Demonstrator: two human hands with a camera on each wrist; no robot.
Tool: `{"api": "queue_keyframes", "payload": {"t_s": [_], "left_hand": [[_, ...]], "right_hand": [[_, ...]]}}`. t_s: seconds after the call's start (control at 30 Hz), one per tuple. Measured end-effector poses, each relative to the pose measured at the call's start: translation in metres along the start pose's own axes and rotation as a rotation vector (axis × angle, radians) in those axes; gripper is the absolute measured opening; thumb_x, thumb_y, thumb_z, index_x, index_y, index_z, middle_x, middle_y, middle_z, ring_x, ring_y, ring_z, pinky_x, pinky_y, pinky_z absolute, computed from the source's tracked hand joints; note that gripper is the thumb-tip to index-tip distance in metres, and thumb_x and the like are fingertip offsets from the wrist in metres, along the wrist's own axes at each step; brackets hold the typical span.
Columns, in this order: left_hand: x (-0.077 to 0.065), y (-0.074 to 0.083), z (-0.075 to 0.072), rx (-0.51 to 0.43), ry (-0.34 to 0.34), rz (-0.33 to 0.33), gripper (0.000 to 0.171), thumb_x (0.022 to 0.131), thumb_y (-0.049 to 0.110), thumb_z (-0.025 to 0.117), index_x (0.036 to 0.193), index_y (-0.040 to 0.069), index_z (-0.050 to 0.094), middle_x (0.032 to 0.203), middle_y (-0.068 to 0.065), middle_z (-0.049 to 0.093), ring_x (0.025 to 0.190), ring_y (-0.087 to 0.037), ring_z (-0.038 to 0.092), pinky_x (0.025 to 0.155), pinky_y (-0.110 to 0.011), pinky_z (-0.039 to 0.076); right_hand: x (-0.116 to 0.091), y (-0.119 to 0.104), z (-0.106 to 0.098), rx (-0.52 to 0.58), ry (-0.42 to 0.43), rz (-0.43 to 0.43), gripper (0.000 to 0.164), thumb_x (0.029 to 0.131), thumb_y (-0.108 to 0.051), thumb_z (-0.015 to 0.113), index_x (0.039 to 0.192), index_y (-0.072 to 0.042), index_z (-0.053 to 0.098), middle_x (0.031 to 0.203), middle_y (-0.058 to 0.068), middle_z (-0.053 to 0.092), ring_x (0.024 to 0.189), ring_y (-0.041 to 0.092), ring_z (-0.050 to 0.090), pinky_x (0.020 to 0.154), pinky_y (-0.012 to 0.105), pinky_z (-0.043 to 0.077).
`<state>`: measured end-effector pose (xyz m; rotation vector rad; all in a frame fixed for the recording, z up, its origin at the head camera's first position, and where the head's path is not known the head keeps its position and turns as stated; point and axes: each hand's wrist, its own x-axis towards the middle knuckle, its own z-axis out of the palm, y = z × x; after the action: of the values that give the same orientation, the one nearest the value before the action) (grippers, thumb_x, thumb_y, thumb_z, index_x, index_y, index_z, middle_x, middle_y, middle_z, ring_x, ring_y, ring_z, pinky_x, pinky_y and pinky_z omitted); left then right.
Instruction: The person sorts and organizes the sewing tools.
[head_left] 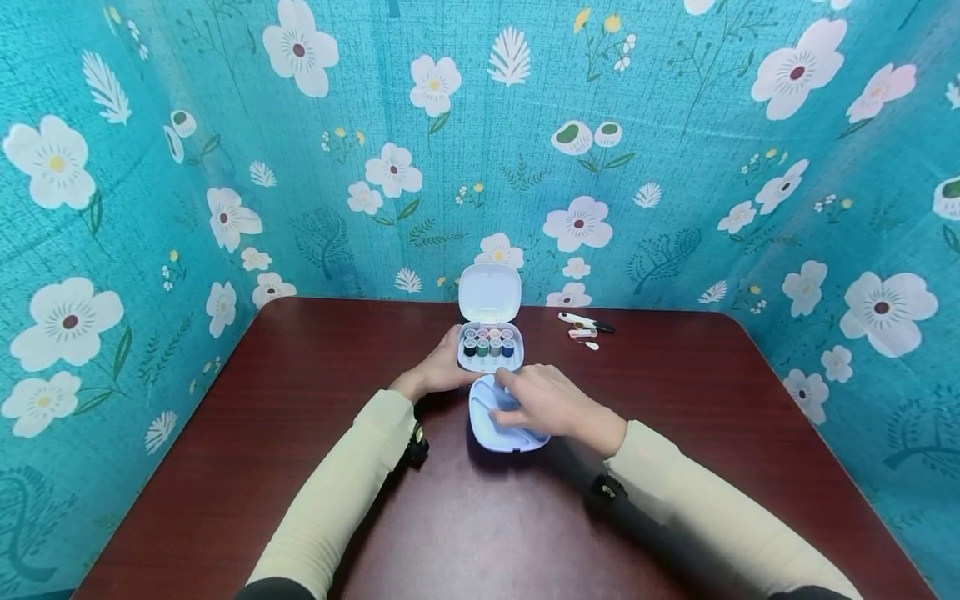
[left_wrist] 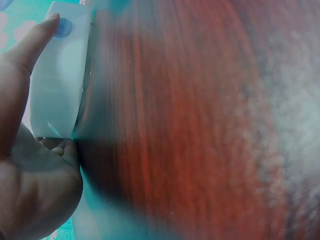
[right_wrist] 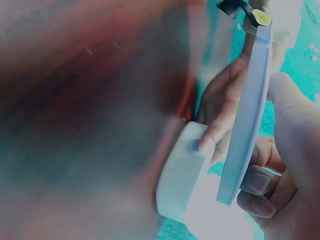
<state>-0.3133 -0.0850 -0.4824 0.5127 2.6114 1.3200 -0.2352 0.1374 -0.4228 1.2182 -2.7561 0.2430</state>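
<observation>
A white sewing box [head_left: 491, 364] stands on the table with its lid [head_left: 490, 292] raised and several thread spools [head_left: 482, 347] in rows inside. My left hand [head_left: 441, 364] grips the box at its left side; in the left wrist view the thumb lies along the box wall [left_wrist: 57, 85]. Just in front of the box, a light blue tray [head_left: 491, 433] with moulded ridges hangs above the table. My right hand [head_left: 551, 400] pinches it from above by its inner side. In the right wrist view the tray [right_wrist: 245, 120] appears edge-on, and the exact part gripped is hidden.
Behind and right of the box lie a white-and-black slim tool [head_left: 585, 322], a small pinkish item [head_left: 582, 333] and a small white piece with a rounded end [head_left: 592, 345]. A floral curtain [head_left: 675, 150] surrounds the dark red table [head_left: 300, 417].
</observation>
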Motion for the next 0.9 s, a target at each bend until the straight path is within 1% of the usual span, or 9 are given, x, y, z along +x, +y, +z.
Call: {"api": "queue_keyframes", "payload": {"t_s": [0.1, 0.2, 0.5, 0.73, 0.9], "left_hand": [[0.0, 0.0, 0.0, 0.003, -0.004, -0.014, 0.106, 0.081, 0.029, 0.085, 0.158, 0.003, 0.017, 0.155, -0.021, 0.033, 0.14, -0.031, 0.037, 0.118, -0.046, 0.031], [0.0, 0.0, -0.001, 0.014, -0.004, -0.005, 0.107, 0.081, 0.027, 0.085, 0.158, 0.001, 0.016, 0.156, -0.021, 0.031, 0.14, -0.03, 0.037, 0.119, -0.043, 0.03], [0.0, -0.001, -0.002, 0.008, 0.01, 0.013, 0.101, 0.08, 0.026, 0.084, 0.155, 0.001, 0.022, 0.149, -0.019, 0.038, 0.132, -0.029, 0.042, 0.114, -0.043, 0.035], [0.0, 0.0, -0.002, 0.034, 0.015, 0.021, 0.099, 0.079, 0.023, 0.082, 0.154, 0.0, 0.023, 0.148, -0.021, 0.038, 0.133, -0.029, 0.042, 0.115, -0.042, 0.035], [0.001, -0.001, -0.002, 0.051, 0.013, 0.017, 0.098, 0.08, 0.025, 0.08, 0.155, -0.002, 0.022, 0.15, -0.023, 0.037, 0.137, -0.031, 0.04, 0.116, -0.042, 0.033]], "right_hand": [[0.003, 0.003, -0.004, -0.01, 0.01, 0.013, 0.04, 0.09, -0.05, 0.071, 0.096, -0.013, 0.059, 0.052, -0.008, 0.038, 0.045, 0.008, 0.034, 0.043, 0.027, 0.023], [0.006, 0.005, -0.007, -0.027, 0.021, 0.018, 0.04, 0.09, -0.051, 0.07, 0.098, -0.013, 0.059, 0.053, -0.008, 0.04, 0.046, 0.008, 0.036, 0.043, 0.027, 0.025], [0.014, 0.01, -0.01, -0.034, 0.049, 0.017, 0.04, 0.089, -0.05, 0.071, 0.098, -0.012, 0.06, 0.053, -0.008, 0.041, 0.046, 0.01, 0.039, 0.043, 0.028, 0.027], [0.022, 0.016, -0.009, -0.035, 0.059, 0.033, 0.04, 0.09, -0.05, 0.071, 0.099, -0.013, 0.06, 0.054, -0.007, 0.042, 0.047, 0.01, 0.04, 0.043, 0.028, 0.027], [0.029, 0.021, -0.008, -0.04, 0.103, 0.027, 0.038, 0.089, -0.048, 0.072, 0.095, -0.012, 0.058, 0.055, -0.005, 0.041, 0.048, 0.013, 0.039, 0.043, 0.029, 0.025]]}}
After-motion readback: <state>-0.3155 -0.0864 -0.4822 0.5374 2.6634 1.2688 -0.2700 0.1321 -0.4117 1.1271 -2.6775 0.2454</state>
